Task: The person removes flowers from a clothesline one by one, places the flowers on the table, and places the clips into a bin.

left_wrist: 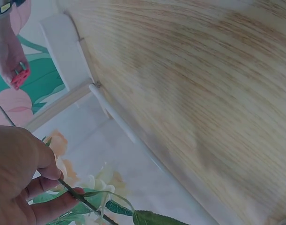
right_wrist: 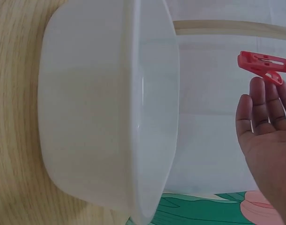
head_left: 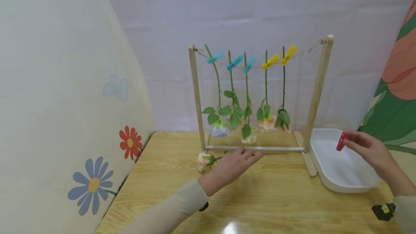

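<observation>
My left hand [head_left: 231, 167] pinches the stem [left_wrist: 93, 206] of a peach artificial rose [head_left: 203, 161] between thumb and fingers. The bloom sits left of the hand, just above the wooden table, and the stem's far end shows past the fingers. In my right hand [head_left: 373, 151] a red clothespin [head_left: 341, 142] is pinched by its end, over the white basin [head_left: 331, 185]. Several roses hang head down from a twine line, clipped by blue clothespins [head_left: 234, 63] and yellow clothespins [head_left: 271, 61].
A wooden frame [head_left: 316, 96] with two posts and a white lower rod [head_left: 234, 148] carries the twine. Its right foot [head_left: 308, 163] stands beside the basin. Behind it hangs a white cloth [head_left: 169, 60], and a painted wall [head_left: 58, 93] borders the table on the left.
</observation>
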`<control>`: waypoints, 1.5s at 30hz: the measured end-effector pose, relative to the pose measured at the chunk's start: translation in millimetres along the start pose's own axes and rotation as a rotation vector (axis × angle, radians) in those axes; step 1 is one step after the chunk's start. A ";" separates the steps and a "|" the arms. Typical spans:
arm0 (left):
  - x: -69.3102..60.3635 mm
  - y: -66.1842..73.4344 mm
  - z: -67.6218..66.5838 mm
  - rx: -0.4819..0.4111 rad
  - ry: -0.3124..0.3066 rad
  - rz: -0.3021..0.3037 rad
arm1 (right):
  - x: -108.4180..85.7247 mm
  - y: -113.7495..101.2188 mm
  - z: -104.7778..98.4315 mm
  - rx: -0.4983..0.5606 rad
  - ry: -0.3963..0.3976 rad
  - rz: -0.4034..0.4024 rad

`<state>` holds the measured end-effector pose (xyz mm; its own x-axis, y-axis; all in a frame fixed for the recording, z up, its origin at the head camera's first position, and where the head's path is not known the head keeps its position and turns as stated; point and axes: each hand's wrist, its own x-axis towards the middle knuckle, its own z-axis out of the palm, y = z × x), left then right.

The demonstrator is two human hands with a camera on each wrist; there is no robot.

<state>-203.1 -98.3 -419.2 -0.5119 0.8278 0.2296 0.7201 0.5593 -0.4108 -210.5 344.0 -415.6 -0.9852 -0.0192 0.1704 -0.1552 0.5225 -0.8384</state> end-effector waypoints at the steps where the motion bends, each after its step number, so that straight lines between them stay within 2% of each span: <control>1: 0.1 1.0 0.8 0.006 -0.005 0.004 | 0.2 1.2 0.4 -0.007 0.002 0.008; 8: 1.6 6.5 5.7 0.041 -0.048 0.002 | 0.5 9.6 1.1 -0.087 -0.005 0.028; 13: 3.0 9.4 9.0 0.028 -0.073 0.003 | 1.0 14.6 2.4 -0.106 -0.032 -0.005; 19: 4.4 12.4 12.1 0.047 -0.071 0.011 | 3.8 18.9 4.7 -0.173 -0.035 -0.018; 25: 5.4 13.2 17.6 0.067 -0.076 0.008 | 7.4 26.1 2.8 -0.204 -0.069 -0.043; 32: 8.1 15.1 22.0 0.078 -0.128 -0.008 | 11.9 30.2 5.7 -0.275 -0.073 -0.074; 45: 10.2 20.5 31.1 0.031 -0.203 -0.033 | 16.7 31.6 10.9 -0.356 -0.124 -0.032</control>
<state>-208.1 -79.8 -452.8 -0.6212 0.7812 0.0617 0.6883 0.5816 -0.4336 -232.7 350.9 -444.9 -0.9849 -0.1324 0.1113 -0.1728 0.7832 -0.5973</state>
